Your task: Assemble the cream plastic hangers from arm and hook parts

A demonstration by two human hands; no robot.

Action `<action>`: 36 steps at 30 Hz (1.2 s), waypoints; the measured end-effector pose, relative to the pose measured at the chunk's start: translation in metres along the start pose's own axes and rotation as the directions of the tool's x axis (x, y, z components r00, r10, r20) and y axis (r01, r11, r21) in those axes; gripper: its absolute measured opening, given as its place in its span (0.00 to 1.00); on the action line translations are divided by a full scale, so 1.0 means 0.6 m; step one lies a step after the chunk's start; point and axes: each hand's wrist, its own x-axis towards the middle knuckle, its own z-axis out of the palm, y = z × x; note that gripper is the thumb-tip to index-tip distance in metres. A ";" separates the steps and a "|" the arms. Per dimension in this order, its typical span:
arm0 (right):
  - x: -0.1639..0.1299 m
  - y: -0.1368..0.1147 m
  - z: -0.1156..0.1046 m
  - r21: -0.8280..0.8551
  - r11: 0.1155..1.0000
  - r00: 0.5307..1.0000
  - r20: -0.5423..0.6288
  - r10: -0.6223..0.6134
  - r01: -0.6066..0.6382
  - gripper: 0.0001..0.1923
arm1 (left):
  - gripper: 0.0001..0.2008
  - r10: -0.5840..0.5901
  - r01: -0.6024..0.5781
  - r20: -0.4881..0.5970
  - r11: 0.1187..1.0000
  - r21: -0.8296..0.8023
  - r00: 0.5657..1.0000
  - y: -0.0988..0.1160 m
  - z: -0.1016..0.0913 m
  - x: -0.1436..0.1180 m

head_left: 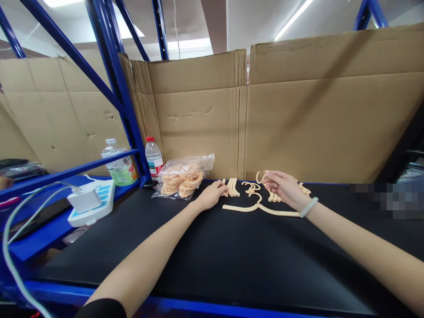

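Head view: hands (212,194) on hanger parts (233,187)

Bright, even light from ceiling strip lights (293,18), overexposed glare above the blue rack (114,70), soft diagonal shadow across the cardboard wall (314,119), wide-angle bowing at edges, pixelated patch right of the cardboard.

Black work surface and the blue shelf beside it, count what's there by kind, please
Plastic drink bottles: 2, one with a red cap, one larger with a green label
Clear bag of beige hooks: 1
Beige hanger body: 1
White power strip: 1
Loose beige hook held up by the right hand: 1
Small beige pieces by the left hand: too bunched to count
Total counted: 6
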 end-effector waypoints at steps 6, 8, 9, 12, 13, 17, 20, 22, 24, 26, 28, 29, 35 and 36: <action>-0.055 -0.017 -0.017 0.269 0.949 0.984 -0.027 0.177 -0.164 0.19 | 0.13 -0.115 0.082 -0.190 0.981 -0.175 0.975 0.024 0.009 0.007; -0.062 -0.016 -0.017 0.297 0.944 0.984 -0.058 0.169 -0.145 0.19 | 0.11 -0.129 0.075 -0.217 0.968 -0.241 0.968 0.042 0.009 0.014; -0.064 -0.015 -0.016 0.315 0.939 0.984 -0.063 0.168 -0.140 0.19 | 0.10 -0.129 0.065 -0.223 0.960 -0.273 0.966 0.052 0.009 0.017; -0.066 -0.011 -0.009 0.368 0.920 0.983 -0.061 0.172 -0.138 0.17 | 0.08 -0.120 0.030 -0.216 0.925 -0.379 0.969 0.087 0.008 0.022; -0.067 -0.010 -0.006 0.383 0.913 0.983 -0.060 0.176 -0.140 0.16 | 0.08 -0.123 0.025 -0.209 0.908 -0.418 0.970 0.098 0.009 0.022; -0.074 0.002 0.009 0.415 0.897 0.977 -0.068 0.201 -0.156 0.15 | 0.08 -0.191 0.051 -0.184 0.815 -0.578 0.964 0.132 0.020 0.022; -0.083 0.014 0.016 0.396 0.902 0.977 -0.049 0.208 -0.172 0.16 | 0.06 -0.257 0.080 -0.153 0.713 -0.697 0.954 0.148 0.033 0.021; -0.088 0.017 0.017 0.394 0.903 0.978 -0.039 0.204 -0.173 0.18 | 0.06 -0.296 0.097 -0.131 0.646 -0.757 0.946 0.156 0.039 0.019; -0.091 0.016 0.013 0.393 0.907 0.982 -0.044 0.185 -0.153 0.19 | 0.07 -0.343 0.124 -0.093 0.560 -0.819 0.935 0.163 0.042 0.018; -0.093 0.011 0.007 0.388 0.911 0.984 -0.050 0.169 -0.136 0.19 | 0.11 -0.405 0.147 -0.033 0.405 -0.902 0.914 0.170 0.043 0.018; -0.095 0.007 0.003 0.390 0.912 0.985 -0.058 0.163 -0.128 0.19 | 0.16 -0.447 0.149 0.040 0.213 -0.965 0.894 0.175 0.043 0.019; -0.097 0.006 0.002 0.393 0.911 0.986 -0.047 0.160 -0.129 0.19 | 0.17 -0.452 0.146 0.072 0.131 -0.981 0.889 0.178 0.042 0.020; -0.114 0.001 0.013 0.372 0.902 0.973 0.147 0.176 -0.220 0.15 | 0.10 -0.359 0.224 0.246 -0.101 -0.969 0.901 0.195 0.036 0.024; -0.116 0.001 0.016 0.373 0.900 0.972 0.153 0.178 -0.224 0.14 | 0.09 -0.347 0.240 0.263 -0.109 -0.965 0.900 0.197 0.034 0.023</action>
